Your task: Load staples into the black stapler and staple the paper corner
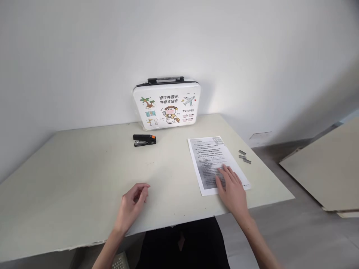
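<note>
My right hand (pixel 231 188) lies with fingers stretched over the lower right part of a printed sheet of paper (pixel 209 155). The sheet rests flat on the table, dense with dark text and grey toward its bottom. My left hand (pixel 134 201) rests on the table near the front edge, its fingers curled in with nothing seen inside. Farther back, beyond the left hand, a black stapler (pixel 144 140) with an orange mark lies on its base. Right of the paper are several strips of staples (pixel 242 156).
A white carry case (pixel 168 106) with cartoon prints and a black handle stands against the wall at the table's back. The pale table (pixel 84 179) ends just right of the staples. Another pale board (pixel 328 168) stands off to the right above the grey floor.
</note>
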`<state>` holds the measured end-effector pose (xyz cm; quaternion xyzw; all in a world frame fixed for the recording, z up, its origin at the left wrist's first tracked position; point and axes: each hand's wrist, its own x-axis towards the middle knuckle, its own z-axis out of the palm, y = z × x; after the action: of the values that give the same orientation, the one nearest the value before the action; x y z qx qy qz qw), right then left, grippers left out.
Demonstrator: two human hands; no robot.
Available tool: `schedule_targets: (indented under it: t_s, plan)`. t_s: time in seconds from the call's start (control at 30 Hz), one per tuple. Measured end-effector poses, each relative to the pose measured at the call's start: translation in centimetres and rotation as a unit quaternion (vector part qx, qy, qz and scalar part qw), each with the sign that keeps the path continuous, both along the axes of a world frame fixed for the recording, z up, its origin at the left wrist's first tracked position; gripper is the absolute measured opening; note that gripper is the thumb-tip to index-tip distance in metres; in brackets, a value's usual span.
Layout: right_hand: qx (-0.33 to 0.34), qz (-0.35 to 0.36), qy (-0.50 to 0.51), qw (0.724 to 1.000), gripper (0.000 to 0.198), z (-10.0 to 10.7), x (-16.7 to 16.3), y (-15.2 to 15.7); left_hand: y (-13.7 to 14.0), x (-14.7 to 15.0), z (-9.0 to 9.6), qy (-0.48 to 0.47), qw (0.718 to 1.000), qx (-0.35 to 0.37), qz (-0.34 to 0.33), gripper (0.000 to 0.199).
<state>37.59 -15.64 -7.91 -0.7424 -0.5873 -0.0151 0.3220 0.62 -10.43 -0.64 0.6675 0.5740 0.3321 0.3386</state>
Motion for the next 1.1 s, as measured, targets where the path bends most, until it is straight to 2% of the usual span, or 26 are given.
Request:
schedule_targets:
  t_s: [0.2, 0.3, 0.37, 0.43, 0.5, 0.6, 0.7, 0.83, 0.9, 0.97, 1.03, 1.1]
  plan:
    - [0.02, 0.052, -0.013, 0.998, 0.052, 0.3, -1.1, -0.5, -0.5, 0.2, -0.1, -0.013, 1.0, 0.001, 0.022, 0.035]
    - [0.016, 0.103, -0.005, 0.995, 0.049, 0.5, -4.2, -1.0, -1.0, 0.1, 0.1, 0.008, 1.0, 0.016, 0.018, 0.033]
    - [0.007, 0.137, 0.007, 0.99, 0.05, 0.7, -7.5, -1.4, -1.2, 0.0, 0.2, 0.037, 0.998, 0.056, -0.015, 0.03]
    - [-0.009, 0.168, 0.031, 0.985, 0.054, 1.5, -11.3, -1.9, -1.3, -0.3, 0.1, 0.088, 0.986, 0.123, -0.07, 0.027]
    - [-0.033, 0.214, 0.074, 0.973, 0.058, 2.9, -14.5, -2.2, -1.2, -1.2, -0.2, 0.162, 0.963, 0.182, -0.115, 0.029]
    - [-0.054, 0.255, 0.141, 0.955, 0.058, 5.1, -15.9, -2.2, -0.4, -3.4, -0.9, 0.279, 0.929, 0.204, -0.13, 0.049]
    - [-0.038, 0.211, 0.147, 0.966, 0.055, 5.4, -12.1, -1.7, 0.8, -6.0, -1.1, 0.346, 0.908, 0.191, -0.14, 0.067]
    - [-0.008, 0.065, 0.113, 0.991, 0.06, 2.5, -1.9, -1.3, 3.1, -8.6, -1.0, 0.362, 0.891, 0.196, -0.193, 0.073]
    - [0.004, -0.017, 0.101, 0.995, 0.069, 1.1, 3.4, -1.2, 4.4, -9.3, -0.9, 0.36, 0.885, 0.216, -0.204, 0.074]
    - [-0.012, -0.097, 0.115, 0.988, 0.079, 0.2, 7.8, -0.8, 5.7, -10.0, -0.8, 0.357, 0.882, 0.231, -0.205, 0.078]
    - [-0.034, -0.127, 0.133, 0.982, 0.088, -0.1, 11.0, 0.3, 6.8, -10.5, -0.8, 0.349, 0.884, 0.23, -0.209, 0.084]
    - [-0.028, -0.123, 0.129, 0.984, 0.095, -0.3, 12.7, 2.1, 7.3, -10.9, -0.8, 0.34, 0.888, 0.223, -0.217, 0.087]
